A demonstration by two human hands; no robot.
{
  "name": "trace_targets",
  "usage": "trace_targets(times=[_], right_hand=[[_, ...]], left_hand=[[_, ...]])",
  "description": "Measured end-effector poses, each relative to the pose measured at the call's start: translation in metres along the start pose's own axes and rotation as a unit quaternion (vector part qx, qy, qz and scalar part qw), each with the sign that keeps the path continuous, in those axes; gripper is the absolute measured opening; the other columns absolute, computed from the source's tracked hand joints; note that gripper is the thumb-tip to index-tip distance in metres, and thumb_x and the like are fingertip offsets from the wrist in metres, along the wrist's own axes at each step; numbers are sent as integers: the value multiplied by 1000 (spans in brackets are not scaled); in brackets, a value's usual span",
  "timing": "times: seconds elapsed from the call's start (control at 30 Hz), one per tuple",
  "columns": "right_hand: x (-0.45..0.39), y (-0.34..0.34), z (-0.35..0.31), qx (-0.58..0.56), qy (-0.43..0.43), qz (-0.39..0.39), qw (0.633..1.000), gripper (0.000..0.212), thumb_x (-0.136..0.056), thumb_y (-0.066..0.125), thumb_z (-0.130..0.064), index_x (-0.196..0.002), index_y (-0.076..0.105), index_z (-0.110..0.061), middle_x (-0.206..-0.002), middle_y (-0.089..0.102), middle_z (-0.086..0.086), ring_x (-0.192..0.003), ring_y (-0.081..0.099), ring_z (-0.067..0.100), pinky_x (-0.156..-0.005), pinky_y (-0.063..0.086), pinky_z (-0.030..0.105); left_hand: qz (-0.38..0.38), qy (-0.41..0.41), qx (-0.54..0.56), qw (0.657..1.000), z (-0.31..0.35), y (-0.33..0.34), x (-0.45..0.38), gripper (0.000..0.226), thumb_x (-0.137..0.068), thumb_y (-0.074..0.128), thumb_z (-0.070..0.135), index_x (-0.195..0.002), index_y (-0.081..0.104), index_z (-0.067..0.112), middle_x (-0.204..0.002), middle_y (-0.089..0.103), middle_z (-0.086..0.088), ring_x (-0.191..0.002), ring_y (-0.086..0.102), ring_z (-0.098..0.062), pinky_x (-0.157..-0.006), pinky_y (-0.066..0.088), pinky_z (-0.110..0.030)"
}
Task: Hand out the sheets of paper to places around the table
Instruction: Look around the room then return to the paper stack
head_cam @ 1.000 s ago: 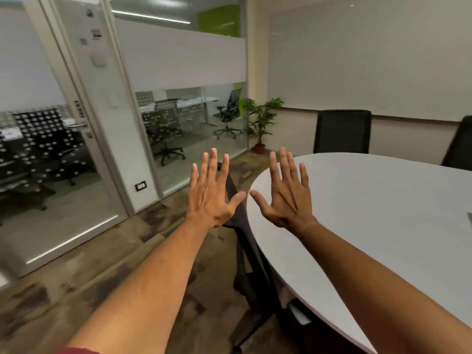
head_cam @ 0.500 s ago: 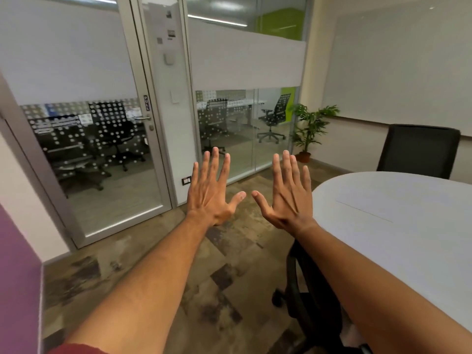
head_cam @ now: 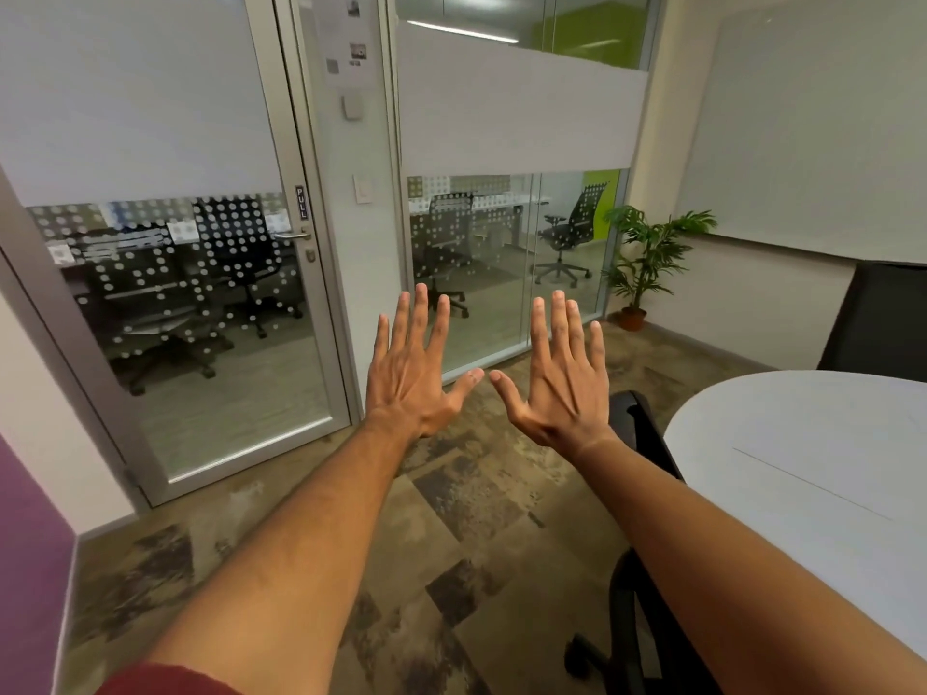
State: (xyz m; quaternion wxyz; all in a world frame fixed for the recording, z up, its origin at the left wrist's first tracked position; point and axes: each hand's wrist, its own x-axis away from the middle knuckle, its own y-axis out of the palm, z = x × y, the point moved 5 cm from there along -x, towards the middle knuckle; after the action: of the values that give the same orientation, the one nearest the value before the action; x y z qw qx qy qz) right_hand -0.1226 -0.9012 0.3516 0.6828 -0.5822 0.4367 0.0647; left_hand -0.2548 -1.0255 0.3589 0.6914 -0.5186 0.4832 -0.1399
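Both my arms are stretched out in front of me, backs of the hands toward the camera. My left hand [head_cam: 414, 373] is open with fingers spread and holds nothing. My right hand [head_cam: 562, 378] is open the same way, its thumb tip almost touching the left thumb. Both hands hover over the floor, to the left of the white oval table [head_cam: 812, 459]. No sheets of paper are in view.
A black office chair [head_cam: 647, 494] is tucked at the table's near left edge, under my right forearm. Another black chair [head_cam: 883, 318] stands at the far side. A glass door [head_cam: 200, 303] and glass wall face me, with a potted plant [head_cam: 644, 263] in the corner.
The view has swung left: the table has slid to the right edge and the glass door has come into view. My hands stay raised and open, thumbs slightly closer.
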Motion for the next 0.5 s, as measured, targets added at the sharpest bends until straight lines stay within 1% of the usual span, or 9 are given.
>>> trace_targets(times=[0.23,0.37,0.5], right_hand=[[-67,64,13,1,15,-8,1000,95,-89,27,-72,-157,-1,-12,-164,-4,15,-152,-5,28,-122,4,51],[-104,107,20,9,36,-7,999,95,-89,29,-72,-157,0,-12,-165,-2,15,-152,-3,28,-122,4,51],[-149,151,25,35,67,-1,997,94,-89,27,-72,-157,1,-12,-165,0,15,-152,-3,28,-122,5,51]], left_hand=[[1,20,21,1000,-29,47,-78,97,-89,27,73,-152,-23,20,-159,-31,-11,-146,-28,-26,-121,-9,-48],[14,43,32,998,-48,84,-132,96,-89,26,72,-153,-22,19,-159,-30,-11,-147,-27,-26,-121,-9,-47],[23,68,52,996,-72,124,-196,96,-89,27,72,-153,-22,19,-160,-29,-10,-148,-26,-26,-122,-6,-49]])
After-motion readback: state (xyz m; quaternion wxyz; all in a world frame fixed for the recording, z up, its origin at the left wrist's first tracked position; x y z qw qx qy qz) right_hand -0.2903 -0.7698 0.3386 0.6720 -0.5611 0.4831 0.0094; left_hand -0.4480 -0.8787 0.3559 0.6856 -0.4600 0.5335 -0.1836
